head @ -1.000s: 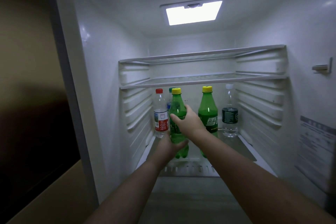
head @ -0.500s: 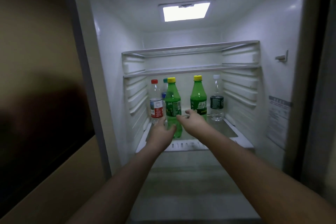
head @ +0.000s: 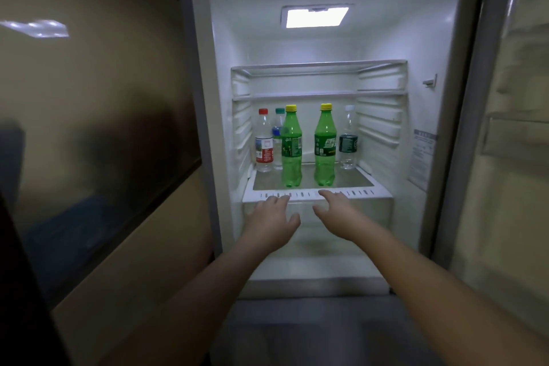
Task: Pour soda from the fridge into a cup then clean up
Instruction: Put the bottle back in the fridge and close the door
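Green soda bottles with yellow caps stand upright on the lit fridge shelf (head: 315,194): the left soda bottle (head: 291,147) and the right soda bottle (head: 325,145), a gap between them. Behind stand a red-capped water bottle (head: 263,141), a teal-capped bottle (head: 278,131) and a clear dark-labelled bottle (head: 348,140). Both hands hover at the shelf's front edge with fingers spread, the left hand (head: 271,217) and the right hand (head: 341,212), neither holding anything.
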`<state>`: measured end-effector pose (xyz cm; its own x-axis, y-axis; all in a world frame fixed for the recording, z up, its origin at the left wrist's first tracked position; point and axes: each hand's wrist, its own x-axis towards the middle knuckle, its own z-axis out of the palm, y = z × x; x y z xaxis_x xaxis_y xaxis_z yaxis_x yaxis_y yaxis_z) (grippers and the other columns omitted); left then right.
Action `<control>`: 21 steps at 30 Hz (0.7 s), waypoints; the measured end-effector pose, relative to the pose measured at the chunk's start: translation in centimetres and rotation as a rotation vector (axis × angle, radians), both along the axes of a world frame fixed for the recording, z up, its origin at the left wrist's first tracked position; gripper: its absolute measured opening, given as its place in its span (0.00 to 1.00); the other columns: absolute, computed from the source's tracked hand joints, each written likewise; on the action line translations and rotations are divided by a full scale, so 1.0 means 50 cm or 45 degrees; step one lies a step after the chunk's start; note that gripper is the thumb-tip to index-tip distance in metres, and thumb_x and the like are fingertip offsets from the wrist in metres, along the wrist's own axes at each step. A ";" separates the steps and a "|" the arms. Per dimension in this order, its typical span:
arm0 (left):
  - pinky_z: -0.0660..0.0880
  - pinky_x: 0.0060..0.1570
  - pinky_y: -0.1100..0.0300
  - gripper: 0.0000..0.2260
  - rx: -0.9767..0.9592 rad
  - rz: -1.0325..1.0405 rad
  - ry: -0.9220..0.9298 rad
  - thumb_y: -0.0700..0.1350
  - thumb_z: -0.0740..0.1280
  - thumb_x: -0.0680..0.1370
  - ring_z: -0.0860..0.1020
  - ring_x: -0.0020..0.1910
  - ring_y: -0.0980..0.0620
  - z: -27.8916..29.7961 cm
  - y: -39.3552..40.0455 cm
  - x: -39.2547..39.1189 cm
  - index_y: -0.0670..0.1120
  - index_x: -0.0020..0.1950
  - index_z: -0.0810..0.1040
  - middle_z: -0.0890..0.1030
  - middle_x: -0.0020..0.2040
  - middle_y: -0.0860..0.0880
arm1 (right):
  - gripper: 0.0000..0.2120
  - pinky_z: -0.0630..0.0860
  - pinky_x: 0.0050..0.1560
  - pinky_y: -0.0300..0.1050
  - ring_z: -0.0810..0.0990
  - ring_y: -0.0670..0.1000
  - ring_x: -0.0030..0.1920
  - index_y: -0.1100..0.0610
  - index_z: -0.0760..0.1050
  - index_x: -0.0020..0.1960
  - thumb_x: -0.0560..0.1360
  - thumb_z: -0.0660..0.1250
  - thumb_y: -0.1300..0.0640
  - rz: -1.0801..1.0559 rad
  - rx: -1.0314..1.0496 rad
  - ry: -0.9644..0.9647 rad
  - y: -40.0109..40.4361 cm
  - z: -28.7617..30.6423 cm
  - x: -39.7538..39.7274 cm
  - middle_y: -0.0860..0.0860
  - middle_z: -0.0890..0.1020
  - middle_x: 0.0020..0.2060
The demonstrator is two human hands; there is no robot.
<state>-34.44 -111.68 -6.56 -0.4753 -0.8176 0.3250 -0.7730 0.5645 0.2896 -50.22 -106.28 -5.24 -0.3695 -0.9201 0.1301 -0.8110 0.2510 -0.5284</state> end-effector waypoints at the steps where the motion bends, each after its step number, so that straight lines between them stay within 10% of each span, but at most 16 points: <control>1: 0.64 0.67 0.48 0.27 -0.022 -0.003 -0.026 0.58 0.56 0.80 0.63 0.72 0.47 -0.004 0.017 0.009 0.51 0.77 0.60 0.65 0.75 0.49 | 0.27 0.65 0.69 0.56 0.62 0.57 0.72 0.50 0.55 0.77 0.80 0.55 0.44 -0.008 0.017 0.069 0.018 -0.008 0.005 0.54 0.61 0.75; 21: 0.64 0.62 0.44 0.23 -0.138 -0.018 -0.286 0.58 0.48 0.82 0.66 0.69 0.46 0.002 0.327 0.089 0.51 0.74 0.63 0.68 0.72 0.49 | 0.25 0.63 0.67 0.52 0.64 0.54 0.70 0.48 0.59 0.75 0.80 0.52 0.43 0.017 -0.064 0.567 0.327 -0.002 0.096 0.51 0.65 0.72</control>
<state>-29.99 -95.32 -6.48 -0.5569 -0.7762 0.2955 -0.8027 0.5944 0.0485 -45.43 -89.93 -5.37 -0.2557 -0.9128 0.3183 -0.9651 0.2221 -0.1384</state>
